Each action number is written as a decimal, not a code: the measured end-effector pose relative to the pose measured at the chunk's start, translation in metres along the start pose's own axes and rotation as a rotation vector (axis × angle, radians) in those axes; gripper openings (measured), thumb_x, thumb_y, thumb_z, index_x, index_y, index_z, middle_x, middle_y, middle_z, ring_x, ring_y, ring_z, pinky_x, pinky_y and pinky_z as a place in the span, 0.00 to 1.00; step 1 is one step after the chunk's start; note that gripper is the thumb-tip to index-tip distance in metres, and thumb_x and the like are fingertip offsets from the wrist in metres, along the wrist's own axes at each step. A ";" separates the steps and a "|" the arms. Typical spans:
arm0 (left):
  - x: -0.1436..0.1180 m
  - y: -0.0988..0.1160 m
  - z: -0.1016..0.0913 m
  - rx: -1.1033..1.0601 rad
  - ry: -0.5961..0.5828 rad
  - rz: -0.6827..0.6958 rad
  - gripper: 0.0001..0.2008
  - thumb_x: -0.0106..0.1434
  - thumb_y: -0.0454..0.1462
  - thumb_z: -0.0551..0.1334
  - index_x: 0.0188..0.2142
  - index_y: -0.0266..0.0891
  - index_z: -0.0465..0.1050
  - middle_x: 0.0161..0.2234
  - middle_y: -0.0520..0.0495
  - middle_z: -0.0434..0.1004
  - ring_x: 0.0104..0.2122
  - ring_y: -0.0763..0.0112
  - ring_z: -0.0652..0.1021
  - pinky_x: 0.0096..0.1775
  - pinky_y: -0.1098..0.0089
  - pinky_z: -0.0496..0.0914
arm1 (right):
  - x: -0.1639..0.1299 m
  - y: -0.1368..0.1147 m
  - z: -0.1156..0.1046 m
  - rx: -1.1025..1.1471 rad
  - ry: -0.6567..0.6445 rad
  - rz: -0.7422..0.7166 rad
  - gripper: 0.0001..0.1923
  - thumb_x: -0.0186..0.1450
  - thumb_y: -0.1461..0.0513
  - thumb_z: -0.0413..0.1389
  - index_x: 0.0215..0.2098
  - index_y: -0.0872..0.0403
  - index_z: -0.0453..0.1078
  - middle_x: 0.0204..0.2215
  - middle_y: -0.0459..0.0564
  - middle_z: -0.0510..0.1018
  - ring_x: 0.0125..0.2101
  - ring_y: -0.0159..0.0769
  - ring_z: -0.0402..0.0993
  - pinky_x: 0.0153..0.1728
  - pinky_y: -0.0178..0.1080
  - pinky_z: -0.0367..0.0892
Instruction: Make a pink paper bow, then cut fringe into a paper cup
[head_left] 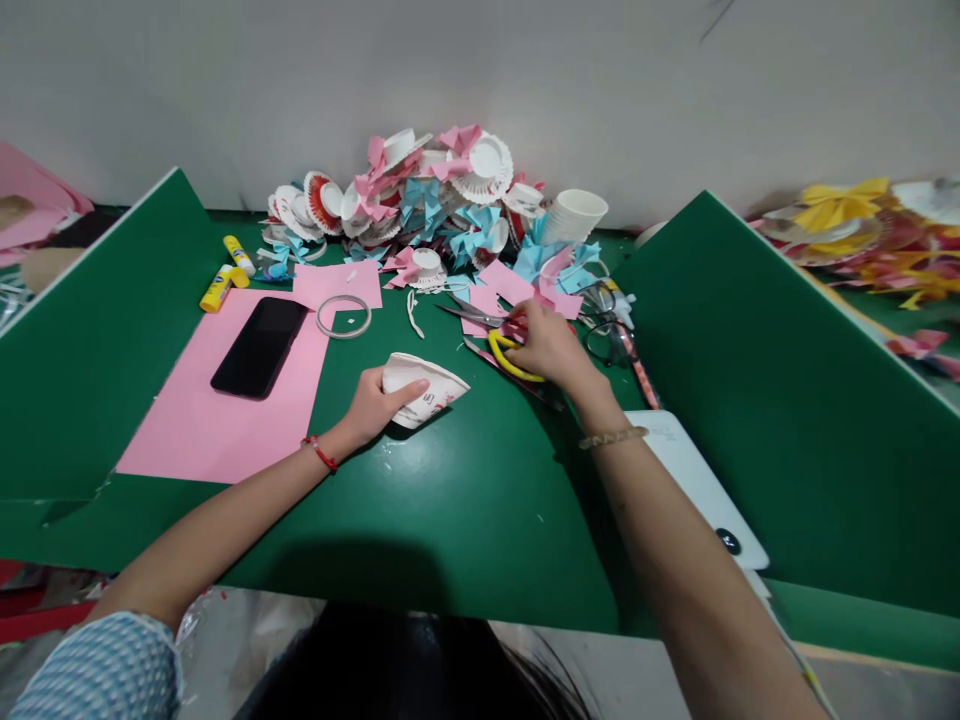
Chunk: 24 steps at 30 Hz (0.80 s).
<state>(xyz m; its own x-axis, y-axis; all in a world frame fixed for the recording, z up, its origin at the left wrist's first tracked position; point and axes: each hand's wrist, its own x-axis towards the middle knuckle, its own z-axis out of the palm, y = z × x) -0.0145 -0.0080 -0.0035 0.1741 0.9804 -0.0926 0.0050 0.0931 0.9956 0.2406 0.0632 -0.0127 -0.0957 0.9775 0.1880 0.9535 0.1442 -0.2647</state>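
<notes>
Two bare hands work over a smooth green desk (465,500). The left hand (371,405) has its fingers wrapped around a white paper cup (424,388) that lies tipped on its side on the desk, its round mouth facing that hand and its tapered body printed with faint red marks. A thin red cord circles the left wrist. The right hand (547,345) is closed over the yellow looped handles of a pair of scissors (491,335), whose grey metal blades point away to the left, lying among pink paper scraps (499,285). A pale braided band sits on the right wrist.

Left of the cup, a flat matte sheet of pink paper (202,420) carries a glossy black phone (259,347). Just beyond the phone lies a thin clear ring of tape (344,316), and farther left two yellow glue sticks (225,275). Against the pale wall rises a heap of crafted pieces (420,205): frilled white paper plates, folded pink and blue paper bows, and a stack of white cups (574,215). A flat white tablet-shaped slab (697,480) rests beside the right forearm, against a slanted green board.
</notes>
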 end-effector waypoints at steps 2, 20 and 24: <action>0.000 0.002 0.001 -0.001 0.017 -0.007 0.18 0.45 0.46 0.70 0.26 0.32 0.74 0.25 0.45 0.79 0.23 0.73 0.75 0.26 0.74 0.68 | 0.003 -0.005 -0.003 0.054 0.128 0.034 0.26 0.50 0.66 0.59 0.48 0.60 0.65 0.41 0.65 0.74 0.43 0.55 0.71 0.40 0.50 0.67; 0.002 -0.005 -0.003 -0.249 0.169 -0.034 0.20 0.40 0.45 0.74 0.27 0.31 0.76 0.26 0.46 0.80 0.24 0.71 0.76 0.28 0.72 0.71 | -0.059 -0.044 -0.042 0.954 -0.432 0.151 0.17 0.58 0.48 0.57 0.23 0.51 0.66 0.14 0.43 0.70 0.08 0.26 0.56 0.09 0.32 0.53; 0.003 -0.006 -0.003 -0.292 0.196 -0.013 0.20 0.42 0.45 0.74 0.29 0.32 0.76 0.26 0.47 0.80 0.24 0.72 0.77 0.28 0.72 0.72 | -0.056 -0.033 -0.034 0.693 -0.389 0.125 0.12 0.58 0.53 0.57 0.24 0.52 0.71 0.14 0.45 0.73 0.09 0.30 0.60 0.11 0.34 0.55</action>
<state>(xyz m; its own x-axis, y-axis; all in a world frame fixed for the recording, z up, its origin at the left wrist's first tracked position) -0.0174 -0.0053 -0.0101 -0.0162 0.9909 -0.1339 -0.2806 0.1240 0.9518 0.2244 -0.0010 0.0174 -0.2147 0.9578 -0.1910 0.5820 -0.0315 -0.8126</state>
